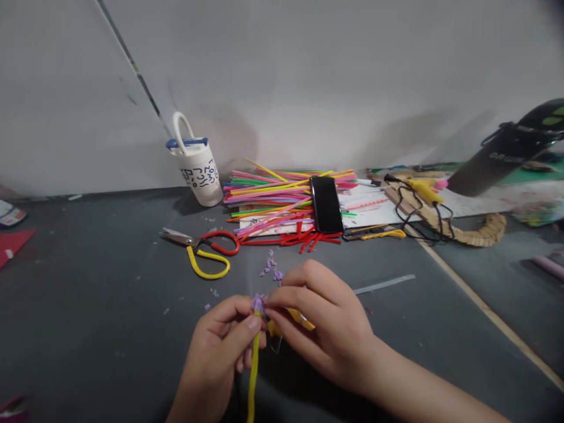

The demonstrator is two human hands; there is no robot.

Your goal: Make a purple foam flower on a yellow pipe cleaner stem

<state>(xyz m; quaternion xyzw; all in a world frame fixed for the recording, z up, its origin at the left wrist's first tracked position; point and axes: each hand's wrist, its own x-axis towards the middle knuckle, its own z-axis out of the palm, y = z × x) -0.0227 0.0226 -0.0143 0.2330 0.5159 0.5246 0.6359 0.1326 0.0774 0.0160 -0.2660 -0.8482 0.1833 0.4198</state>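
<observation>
Left hand (pixel 215 341) is pinching a yellow stem (pixel 252 379) between thumb and fingers, apparently steadying the purple tuft (pixel 258 303) just past the thumb tip; the right hand (pixel 332 326), fingers narrowed, is meeting the tuft's side, its grip not showing clearly. Scissors (pixel 190 241) are lying beyond, seemingly within reach.

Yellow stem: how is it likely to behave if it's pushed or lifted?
The yellow stem is probably springy rather than limp, since it runs below the left hand with only a slight curve. It looks slender, so it is likely light. The purple tip may be delicate, as it looks ruffled and small.
</observation>
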